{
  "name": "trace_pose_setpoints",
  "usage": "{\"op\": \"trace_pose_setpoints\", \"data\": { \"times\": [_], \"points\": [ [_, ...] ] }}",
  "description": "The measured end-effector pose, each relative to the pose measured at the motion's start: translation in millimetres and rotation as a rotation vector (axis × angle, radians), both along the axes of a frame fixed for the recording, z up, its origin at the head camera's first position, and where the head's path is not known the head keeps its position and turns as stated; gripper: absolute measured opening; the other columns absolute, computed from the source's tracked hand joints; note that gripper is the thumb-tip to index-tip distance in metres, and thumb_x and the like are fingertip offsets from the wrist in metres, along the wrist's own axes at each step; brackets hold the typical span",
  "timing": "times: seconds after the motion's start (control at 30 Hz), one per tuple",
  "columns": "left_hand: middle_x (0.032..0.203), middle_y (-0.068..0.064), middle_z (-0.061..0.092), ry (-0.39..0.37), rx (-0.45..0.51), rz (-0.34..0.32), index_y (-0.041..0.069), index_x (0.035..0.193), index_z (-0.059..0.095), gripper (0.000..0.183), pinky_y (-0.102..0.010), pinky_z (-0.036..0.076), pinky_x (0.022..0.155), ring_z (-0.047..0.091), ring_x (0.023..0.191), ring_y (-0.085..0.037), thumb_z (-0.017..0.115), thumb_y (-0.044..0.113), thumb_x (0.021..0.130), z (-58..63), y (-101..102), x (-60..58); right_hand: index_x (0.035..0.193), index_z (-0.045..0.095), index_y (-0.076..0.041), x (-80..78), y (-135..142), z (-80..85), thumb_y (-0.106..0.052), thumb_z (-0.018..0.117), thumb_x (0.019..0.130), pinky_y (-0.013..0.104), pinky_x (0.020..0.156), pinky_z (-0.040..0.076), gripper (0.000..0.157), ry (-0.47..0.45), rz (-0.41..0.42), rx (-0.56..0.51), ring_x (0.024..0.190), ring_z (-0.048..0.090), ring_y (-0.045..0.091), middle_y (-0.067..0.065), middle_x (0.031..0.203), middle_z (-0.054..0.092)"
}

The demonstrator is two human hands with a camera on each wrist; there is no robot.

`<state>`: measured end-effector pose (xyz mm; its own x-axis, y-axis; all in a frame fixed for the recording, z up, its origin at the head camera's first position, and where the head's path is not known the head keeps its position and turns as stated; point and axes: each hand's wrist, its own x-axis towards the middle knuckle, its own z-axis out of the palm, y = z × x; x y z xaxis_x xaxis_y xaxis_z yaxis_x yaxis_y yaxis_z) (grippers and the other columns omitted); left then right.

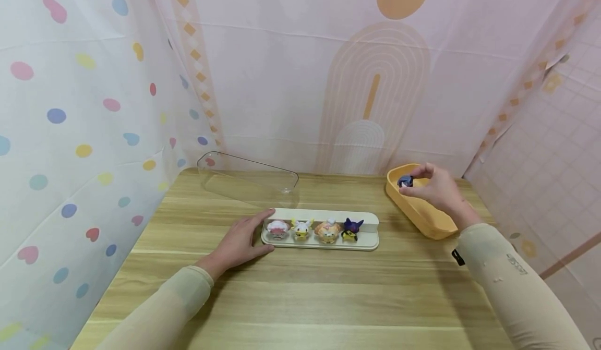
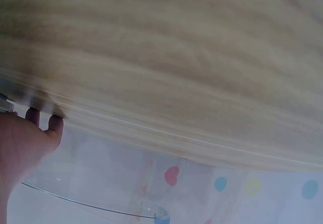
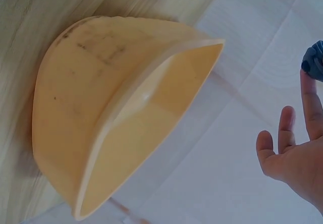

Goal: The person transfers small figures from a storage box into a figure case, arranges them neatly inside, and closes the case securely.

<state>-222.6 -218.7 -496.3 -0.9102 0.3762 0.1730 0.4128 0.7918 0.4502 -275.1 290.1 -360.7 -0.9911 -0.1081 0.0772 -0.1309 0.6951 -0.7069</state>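
Observation:
Four-sided and cream-coloured, a long display base [image 1: 320, 245] with a raised back step lies at mid-table. Along it stand several small figurines: a pink-and-white one [image 1: 278, 228], a white-and-yellow one [image 1: 302, 229], an orange fluffy one [image 1: 327, 230] and a purple-eared one [image 1: 351, 230]. My left hand [image 1: 238, 241] holds the base's left end, thumb at the front edge and index finger at the back. Between thumb and fingertips, my right hand [image 1: 436, 187] pinches a dark blue figurine [image 1: 405, 181] above the far end of a yellow bin [image 1: 413, 217]; the right wrist view shows it partly cut off.
A clear plastic cover [image 1: 249, 183] lies at the back left of the wooden table [image 1: 300, 298], against the curtain. Patterned fabric [image 1: 281, 79] hangs behind the table and along both sides. The yellow bin's high rim stands below my right forearm.

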Motion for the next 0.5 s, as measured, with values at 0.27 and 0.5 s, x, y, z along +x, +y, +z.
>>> {"op": "trace_pose_setpoints", "data": {
  "times": [0.27, 0.5],
  "points": [
    [0.154, -0.016, 0.062, -0.002, 0.000, 0.000, 0.029, 0.167, 0.036, 0.094, -0.069, 0.038, 0.122, 0.058, 0.140, -0.046, 0.088, 0.041, 0.089, -0.6, -1.6, 0.1, 0.116, 0.064, -0.001, 5.8, -6.8, -1.6, -0.028, 0.092, 0.086, 0.053, 0.108, 0.047, 0.049, 0.045, 0.043, -0.005, 0.137, 0.058, 0.042, 0.022, 0.129, 0.071],
    [0.153, -0.016, 0.062, 0.002, 0.001, -0.002, 0.028, 0.167, 0.037, 0.094, -0.069, 0.038, 0.122, 0.058, 0.140, -0.046, 0.088, 0.040, 0.089, -0.4, -1.0, 0.0, 0.113, 0.067, -0.002, 11.2, -12.5, -2.6, -0.023, 0.093, 0.085, 0.056, 0.111, 0.045, 0.044, 0.073, 0.074, -0.007, 0.135, 0.060, 0.043, 0.021, 0.124, 0.072]
  ]
}}
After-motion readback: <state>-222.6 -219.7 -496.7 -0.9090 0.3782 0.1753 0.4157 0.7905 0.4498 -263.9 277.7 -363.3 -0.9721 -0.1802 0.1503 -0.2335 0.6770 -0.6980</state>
